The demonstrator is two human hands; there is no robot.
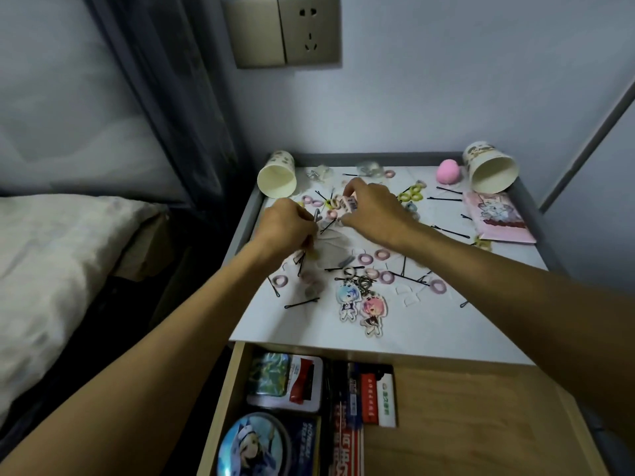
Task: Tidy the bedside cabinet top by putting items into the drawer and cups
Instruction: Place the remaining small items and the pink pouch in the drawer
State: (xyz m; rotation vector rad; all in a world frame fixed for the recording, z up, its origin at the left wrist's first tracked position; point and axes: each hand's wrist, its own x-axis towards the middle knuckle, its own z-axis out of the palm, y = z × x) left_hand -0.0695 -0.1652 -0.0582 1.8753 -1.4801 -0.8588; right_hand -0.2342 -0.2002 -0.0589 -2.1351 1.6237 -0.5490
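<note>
Hairpin point(316, 215) being pinched by left hand point(290, 226) over bench point(429, 324) ctr; small pack point(347, 203) being gripped by right hand point(376, 209). Cup point(277, 175) & 2nd cup point(491, 171) lying tipped at back corners; drawer point(464, 424) open below, bed point(51, 252) at left, wall socket point(309, 29) above.

Before you, the white cabinet top point(429, 333) carries a left cup point(277, 175) and a right cup point(491, 171), both tipped over at its back corners. Black hairpins point(302, 303), pink hair rings point(381, 278), two keychains point(360, 304), a pink packet point(494, 218) and perhaps a pink sponge point(449, 171) lie scattered.

Print on drawer boxes point(378, 396), pink packet point(494, 218) blurred; nothing readable.
</note>
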